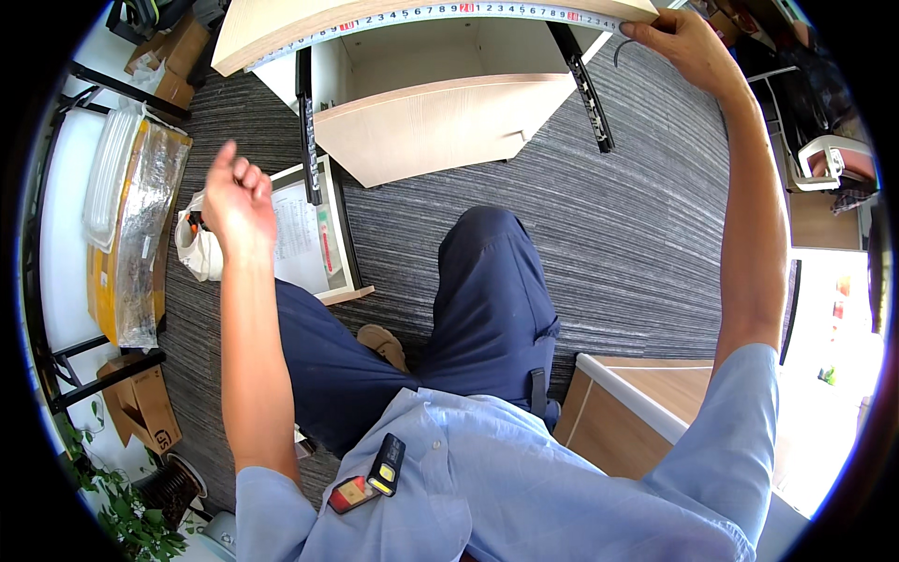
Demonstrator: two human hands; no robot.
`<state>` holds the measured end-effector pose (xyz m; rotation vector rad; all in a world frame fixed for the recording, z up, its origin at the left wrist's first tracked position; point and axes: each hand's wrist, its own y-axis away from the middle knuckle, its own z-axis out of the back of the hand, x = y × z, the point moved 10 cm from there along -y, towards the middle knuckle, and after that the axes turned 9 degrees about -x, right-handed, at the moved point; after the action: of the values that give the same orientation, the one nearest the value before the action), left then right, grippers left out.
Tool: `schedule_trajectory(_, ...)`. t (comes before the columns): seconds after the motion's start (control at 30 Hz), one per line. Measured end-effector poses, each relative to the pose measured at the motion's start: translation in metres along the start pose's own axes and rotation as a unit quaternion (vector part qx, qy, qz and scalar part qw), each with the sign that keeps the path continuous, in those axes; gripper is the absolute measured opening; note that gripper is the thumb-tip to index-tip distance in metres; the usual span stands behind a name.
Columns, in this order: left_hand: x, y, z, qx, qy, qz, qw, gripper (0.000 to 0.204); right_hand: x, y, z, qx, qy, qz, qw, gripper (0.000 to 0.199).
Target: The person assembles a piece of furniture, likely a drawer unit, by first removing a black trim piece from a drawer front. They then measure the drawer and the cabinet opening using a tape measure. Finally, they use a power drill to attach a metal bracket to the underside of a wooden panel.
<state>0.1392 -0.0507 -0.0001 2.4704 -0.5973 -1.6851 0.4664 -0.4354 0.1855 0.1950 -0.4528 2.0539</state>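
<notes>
A white measuring tape [412,16] runs along the front edge of the pale wood cabinet top [272,28]. At the right corner, my right hand [691,47] is closed, thumb and fingers pinching the tape's end against the edge. A thin dark strip hangs just below those fingers. My left hand [242,201] is raised in the air left of the cabinet, apart from it. Its thumb stands away from loosely curled fingers, and I see nothing in it. Below the top, the cabinet's opening shows a deep drawer [431,122] with a light wood front.
Two black slide rails [309,131] [590,103] jut out from the cabinet. A removed drawer [328,225] with papers lies on the floor beside a white bag [197,248]. Wrapped packages [150,215] and a cardboard box [140,403] stand left; a wooden cabinet [618,403] stands right.
</notes>
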Motion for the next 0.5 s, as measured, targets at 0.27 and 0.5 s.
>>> schedule_trajectory(0.27, 0.02, 0.057, 0.014, 0.059, 0.006, 0.027, 0.998, 0.023, 0.002, -0.007, -0.005, -0.009, -0.023, 0.077, 0.997, 0.028)
schedule_trajectory(0.5, 0.04, 0.119, -0.045, 0.166, 0.053, 0.242, 0.954, 0.019, -0.026, -0.022, -0.034, -0.001, 0.033, 0.101, 0.994, 0.05)
